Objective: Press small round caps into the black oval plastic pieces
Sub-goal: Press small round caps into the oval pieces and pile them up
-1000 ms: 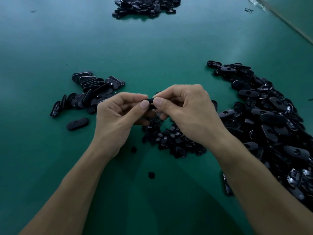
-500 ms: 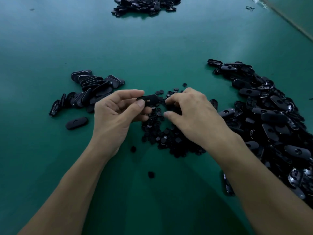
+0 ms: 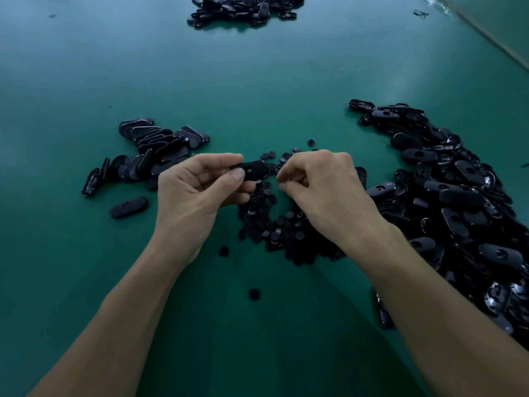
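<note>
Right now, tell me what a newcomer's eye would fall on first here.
Two bare hands work at the centre: the left hand pinches a black oval plastic piece, while the right hand curls over a pile of small round black caps on the green table. A big heap of black oval plastic pieces sprawls along the right side.

**Figure 1. Work surface and lighting**

A bench (image 3: 257, 81) covered in smooth dark-green matting fills the view. Soft, pale reflections lie across its far half, and the near edge is dimmer. 1 tan strip (image 3: 492, 38) crosses the far-right corner diagonally.
</note>
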Demonstrator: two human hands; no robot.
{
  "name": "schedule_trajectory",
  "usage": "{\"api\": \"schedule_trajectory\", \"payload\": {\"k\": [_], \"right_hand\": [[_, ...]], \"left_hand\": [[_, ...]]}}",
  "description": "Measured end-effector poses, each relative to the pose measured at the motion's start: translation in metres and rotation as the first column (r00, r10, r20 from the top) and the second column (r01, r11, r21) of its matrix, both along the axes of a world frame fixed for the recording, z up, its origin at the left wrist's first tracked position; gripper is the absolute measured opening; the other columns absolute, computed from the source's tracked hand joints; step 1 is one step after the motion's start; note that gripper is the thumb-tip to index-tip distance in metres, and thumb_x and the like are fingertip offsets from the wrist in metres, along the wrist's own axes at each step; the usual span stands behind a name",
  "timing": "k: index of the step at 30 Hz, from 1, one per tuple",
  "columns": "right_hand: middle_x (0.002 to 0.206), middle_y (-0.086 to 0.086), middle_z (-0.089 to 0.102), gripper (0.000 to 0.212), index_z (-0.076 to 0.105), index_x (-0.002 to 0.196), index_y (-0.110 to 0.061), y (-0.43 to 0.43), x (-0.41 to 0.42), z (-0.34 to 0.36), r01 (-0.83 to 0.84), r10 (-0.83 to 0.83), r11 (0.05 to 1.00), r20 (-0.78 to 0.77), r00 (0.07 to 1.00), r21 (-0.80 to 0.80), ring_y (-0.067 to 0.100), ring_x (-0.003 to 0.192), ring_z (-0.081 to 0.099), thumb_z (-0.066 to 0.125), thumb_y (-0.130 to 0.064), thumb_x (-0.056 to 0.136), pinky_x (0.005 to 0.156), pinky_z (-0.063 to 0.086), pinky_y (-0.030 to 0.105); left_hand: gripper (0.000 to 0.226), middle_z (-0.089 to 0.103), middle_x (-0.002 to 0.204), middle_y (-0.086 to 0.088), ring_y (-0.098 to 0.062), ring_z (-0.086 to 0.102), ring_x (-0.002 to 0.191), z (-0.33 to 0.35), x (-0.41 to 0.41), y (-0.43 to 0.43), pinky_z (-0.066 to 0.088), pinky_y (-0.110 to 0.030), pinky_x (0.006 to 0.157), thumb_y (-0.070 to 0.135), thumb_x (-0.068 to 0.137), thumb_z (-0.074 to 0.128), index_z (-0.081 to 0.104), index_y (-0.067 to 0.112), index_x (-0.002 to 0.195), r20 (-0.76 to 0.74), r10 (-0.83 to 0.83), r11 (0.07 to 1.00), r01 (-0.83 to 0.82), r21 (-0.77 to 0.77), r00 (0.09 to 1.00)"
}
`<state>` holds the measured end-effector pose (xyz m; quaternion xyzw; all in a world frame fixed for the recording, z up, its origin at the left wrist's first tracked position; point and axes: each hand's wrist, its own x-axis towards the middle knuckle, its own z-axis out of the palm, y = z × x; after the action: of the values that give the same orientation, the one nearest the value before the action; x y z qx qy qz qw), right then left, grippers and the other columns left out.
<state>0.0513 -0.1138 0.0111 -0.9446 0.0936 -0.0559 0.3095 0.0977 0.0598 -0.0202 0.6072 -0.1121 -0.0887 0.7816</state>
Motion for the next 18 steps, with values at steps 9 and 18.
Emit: {"api": "schedule_trajectory", "payload": {"k": [9,18], "right_hand": [[0.097,-0.003,0.07,0.016,0.072,0.111,-0.02,-0.004,0.001,0.004,-0.002,0.002,0.998,-0.002,1.0,0.07,0.011,0.092,0.063,0.065,-0.022,0.097,0.081,0.049,0.018],[0.072,-0.005,0.07,0.016,0.071,0.086,-0.023,0.001,0.002,0.014,-0.03,-0.061,0.923,0.225,0.973,0.383,0.01,0.064,0.071,0.077,-0.008,0.086,0.067,0.061,0.032]], "left_hand": [[0.012,0.074,0.078,-0.004,-0.019,0.073,0.071,0.0,0.001,0.001,0.057,-0.023,0.065,0.006,0.086,0.071,0.074,0.015,0.093,-0.009,0.024,1.0,-0.024,0.003,1.0],[0.017,0.075,0.077,-0.004,-0.017,0.074,0.071,-0.002,0.002,0.0,0.058,-0.022,0.066,-0.004,0.091,0.066,0.07,0.012,0.093,0.008,0.066,0.997,-0.066,0.048,0.998]]}}
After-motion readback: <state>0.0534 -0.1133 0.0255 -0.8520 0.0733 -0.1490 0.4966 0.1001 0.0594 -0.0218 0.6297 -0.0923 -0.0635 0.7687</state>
